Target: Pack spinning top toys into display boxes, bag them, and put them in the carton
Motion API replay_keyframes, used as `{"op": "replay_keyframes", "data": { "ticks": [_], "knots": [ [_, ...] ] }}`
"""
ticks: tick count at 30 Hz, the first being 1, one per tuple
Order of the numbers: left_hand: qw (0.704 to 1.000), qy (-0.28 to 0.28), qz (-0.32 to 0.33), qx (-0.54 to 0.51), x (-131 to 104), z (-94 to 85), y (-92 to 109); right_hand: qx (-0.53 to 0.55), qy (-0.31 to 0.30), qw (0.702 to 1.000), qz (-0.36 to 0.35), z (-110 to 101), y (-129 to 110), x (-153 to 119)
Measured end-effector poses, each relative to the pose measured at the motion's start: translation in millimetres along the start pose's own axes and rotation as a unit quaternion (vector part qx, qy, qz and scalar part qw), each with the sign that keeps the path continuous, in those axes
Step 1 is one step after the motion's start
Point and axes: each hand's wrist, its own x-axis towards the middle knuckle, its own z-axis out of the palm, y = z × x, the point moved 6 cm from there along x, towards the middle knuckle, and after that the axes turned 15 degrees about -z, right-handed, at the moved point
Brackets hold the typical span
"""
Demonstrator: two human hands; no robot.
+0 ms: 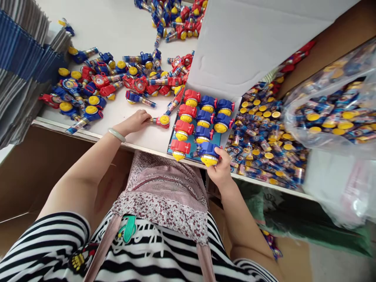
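My left hand (pixel 136 120), below a bracelet on the wrist, pinches the clear tube end of a red toy (pixel 161 120) with a yellow cap, lying on the white table. My right hand (pixel 219 166) grips a blue toy (pixel 208 152) with a yellow cap at the near end of an open display box (pixel 192 152). Inside that box, red toys (pixel 185 112) form a column on the left, and blue toys (pixel 205 117) stand beside them in two more columns. The box's white lid (pixel 235 43) is raised at the back.
Loose red and blue toys (pixel 136 84) are heaped behind my left hand, with another pile farther back. Folded cardboard (pixel 22 74) is stacked at the left. Small yellow-capped tubes (pixel 264 145) cover the right side, near a clear plastic bag (pixel 331 137) of more tubes.
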Motion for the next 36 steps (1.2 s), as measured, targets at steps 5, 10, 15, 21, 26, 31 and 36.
{"op": "replay_keyframes", "data": {
  "ticks": [5,10,15,21,26,31,36],
  "knots": [
    [0.986,-0.035,-0.048,-0.155,-34,-16.7,-16,0.081,-0.060,0.994,0.045,12,-2,5],
    [0.948,-0.013,0.076,-0.308,-76,-19.1,45,0.058,-0.122,0.987,0.083,-39,-14,41],
    [0.933,0.128,0.284,-0.183,-107,6.6,167,0.116,0.084,0.987,0.073,-61,-21,111],
    [0.939,0.060,0.325,-0.091,-71,9.5,184,-0.049,0.268,0.961,0.039,-101,13,82],
    [0.971,0.235,0.025,0.029,38,-43.1,94,-0.120,0.251,0.959,0.060,-119,52,15],
    [0.956,0.218,0.000,0.195,100,-20.2,89,-0.075,0.217,0.964,0.136,-72,77,-11],
    [0.959,0.235,-0.040,0.154,109,-17.5,76,-0.081,0.227,0.961,0.133,-52,81,-26]
  ]
}}
